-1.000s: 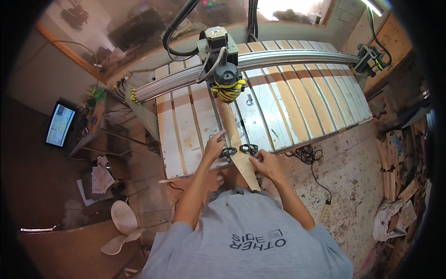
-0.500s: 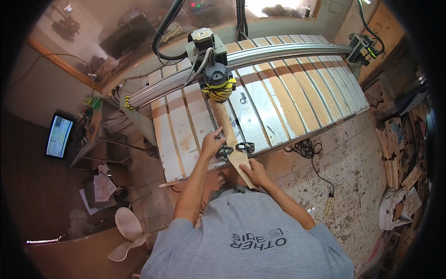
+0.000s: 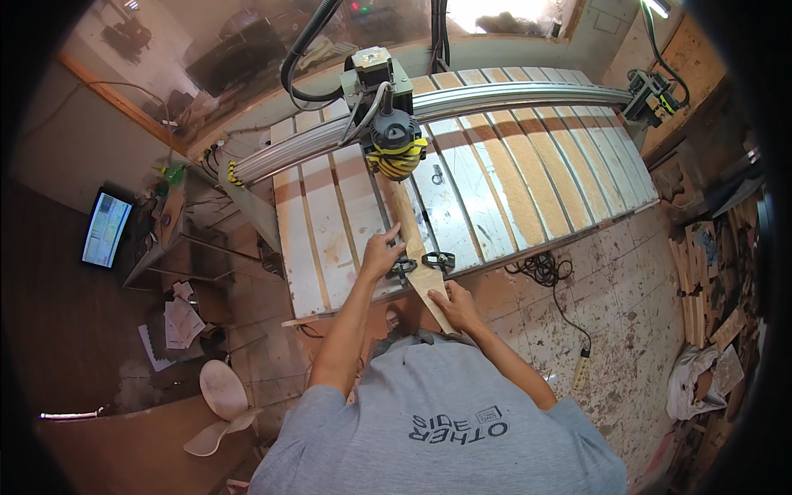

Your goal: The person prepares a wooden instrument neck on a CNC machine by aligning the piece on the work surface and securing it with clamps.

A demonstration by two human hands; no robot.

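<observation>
A long, narrow wooden board (image 3: 429,289) lies on the slotted bed of a gantry router. Its far end runs beneath the router spindle (image 3: 396,144), which has a yellow-and-black striped collar. My right hand (image 3: 459,307) grips the board's near end, which overhangs the bed's front edge, the thumb on top. At the board's left edge is my left hand (image 3: 382,252), its index finger stretched out against the wood and the thumb apart. Two black clamps flank the board: the left clamp (image 3: 403,266) just under my left hand, the right clamp (image 3: 438,261) on the other side.
The gantry beam (image 3: 511,92) crosses over the slotted bed (image 3: 528,181). A small metal part (image 3: 437,174) lies right of the spindle. A coiled black cable (image 3: 544,268) is on the floor. A monitor (image 3: 107,227) and a white chair (image 3: 223,392) stand left; wood scraps (image 3: 697,289) are piled right.
The view has shifted slightly. Both hands stay at nearly the same places on the board, and the board and clamps look unmoved.
</observation>
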